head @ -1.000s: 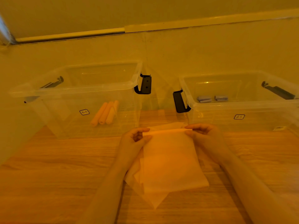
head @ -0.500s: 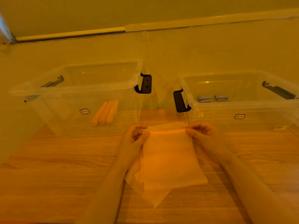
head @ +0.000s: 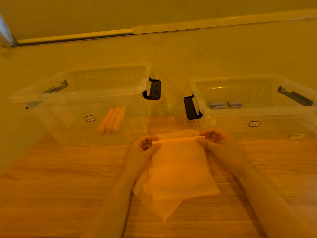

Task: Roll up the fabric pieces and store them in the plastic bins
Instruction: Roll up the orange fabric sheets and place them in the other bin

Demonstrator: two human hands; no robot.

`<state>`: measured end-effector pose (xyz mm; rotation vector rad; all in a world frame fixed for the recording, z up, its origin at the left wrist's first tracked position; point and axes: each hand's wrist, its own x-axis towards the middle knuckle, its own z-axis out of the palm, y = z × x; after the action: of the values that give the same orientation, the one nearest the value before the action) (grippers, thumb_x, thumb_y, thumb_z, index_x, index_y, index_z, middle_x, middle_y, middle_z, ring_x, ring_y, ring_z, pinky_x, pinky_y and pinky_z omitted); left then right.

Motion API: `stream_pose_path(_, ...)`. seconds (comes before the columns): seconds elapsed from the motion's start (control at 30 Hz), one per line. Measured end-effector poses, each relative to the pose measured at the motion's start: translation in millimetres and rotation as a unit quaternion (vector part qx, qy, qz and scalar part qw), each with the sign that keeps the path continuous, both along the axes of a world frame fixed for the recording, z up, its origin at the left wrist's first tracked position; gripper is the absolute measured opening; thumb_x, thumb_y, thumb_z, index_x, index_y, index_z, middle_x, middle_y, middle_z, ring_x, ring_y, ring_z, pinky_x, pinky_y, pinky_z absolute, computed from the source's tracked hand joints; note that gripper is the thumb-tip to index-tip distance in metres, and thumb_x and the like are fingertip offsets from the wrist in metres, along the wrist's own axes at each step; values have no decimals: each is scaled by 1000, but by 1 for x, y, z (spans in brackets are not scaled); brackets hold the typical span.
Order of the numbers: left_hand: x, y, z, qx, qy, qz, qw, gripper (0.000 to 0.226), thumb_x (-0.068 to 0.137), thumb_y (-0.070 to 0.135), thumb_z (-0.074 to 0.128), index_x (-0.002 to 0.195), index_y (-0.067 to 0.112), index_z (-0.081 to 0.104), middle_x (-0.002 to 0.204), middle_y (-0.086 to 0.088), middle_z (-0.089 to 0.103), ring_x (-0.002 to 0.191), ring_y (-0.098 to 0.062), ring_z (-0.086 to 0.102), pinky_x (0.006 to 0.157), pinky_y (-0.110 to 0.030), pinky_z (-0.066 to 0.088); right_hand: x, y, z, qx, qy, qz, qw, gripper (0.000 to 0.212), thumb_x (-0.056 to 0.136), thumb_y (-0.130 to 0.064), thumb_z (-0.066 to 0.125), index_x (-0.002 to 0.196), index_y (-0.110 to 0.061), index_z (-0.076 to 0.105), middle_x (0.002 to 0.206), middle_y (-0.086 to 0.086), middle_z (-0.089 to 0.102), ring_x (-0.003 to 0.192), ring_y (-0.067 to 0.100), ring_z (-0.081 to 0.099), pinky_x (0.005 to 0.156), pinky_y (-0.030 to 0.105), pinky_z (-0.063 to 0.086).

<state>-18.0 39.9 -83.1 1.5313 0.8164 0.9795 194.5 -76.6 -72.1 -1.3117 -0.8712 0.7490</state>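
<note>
A wooden desk [head: 51, 186] is carrying two clear plastic bins set side by side against a pale wall. The left bin [head: 82, 93], fitted with black latch handles [head: 153, 89], is holding three rolled orange fabric pieces [head: 111, 120] lying together on its floor. The right bin [head: 257, 114] is holding two rolled grey fabric pieces [head: 225, 104] near its back left. A small label [head: 89, 118] is showing on the front of each bin. In front of the bins, a stack of flat orange fabric sheets [head: 178, 170] is lying on the desk. The person's left hand [head: 142, 148] and right hand [head: 217, 141] are each gripping a far corner of the top sheet, fingers curled and thumbs pinching its far edge, which is curling over slightly between them.
</note>
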Motion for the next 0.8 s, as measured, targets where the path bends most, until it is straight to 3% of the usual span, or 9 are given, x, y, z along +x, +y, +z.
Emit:
stream_pose_path(0.13,1,-2,1,22,-4,9,1000,14,85,4,65,82,18,65,78,1,66,67,-3,61,57,-18,47,1,0,-1,-13,16,-5,1000,13,83,-3,65,91,-14,66,103,1,68,93,16,66,70,26,56)
stream_pose_path(0.27,-1,0,-1,18,2,13,1000,9,86,10,65,85,19,66,89,0,69,76,-9,62,61,-21,49,0,0,0,-29,33,13,999,15,83,-2,64,92,-12,69,108,-2,67,96,13,65,69,22,55)
stream_pose_path(0.33,-1,0,-2,17,-1,17,1000,11,86,8,66,83,19,66,83,2,68,73,-6,61,60,-21,47,1,0,0,-41,29,18,999,17,82,-1,65,95,-11,69,109,-2,67,94,12,67,67,21,56)
stream_pose_path(0.5,-1,-4,3,29,-8,17,999,12,87,7,63,88,19,62,78,2,65,64,-2,60,53,-18,46,0,-1,-1,-47,15,8,999,14,82,-7,67,94,-11,71,102,1,70,90,14,68,71,26,55)
stream_pose_path(0.6,-1,-5,4,47,-11,12,999,14,89,4,60,86,18,64,79,5,65,66,3,60,57,-13,46,-1,0,0,-38,0,-1,999,11,82,-9,67,91,-16,70,97,-2,70,89,12,68,68,24,55)
stream_pose_path(0.8,0,-6,5,-11,-18,-4,1000,17,82,0,68,87,17,68,82,3,70,67,-2,66,56,-16,51,0,0,0,-15,-5,-2,1000,11,84,-7,64,91,-15,66,92,-2,71,85,11,68,66,23,55)
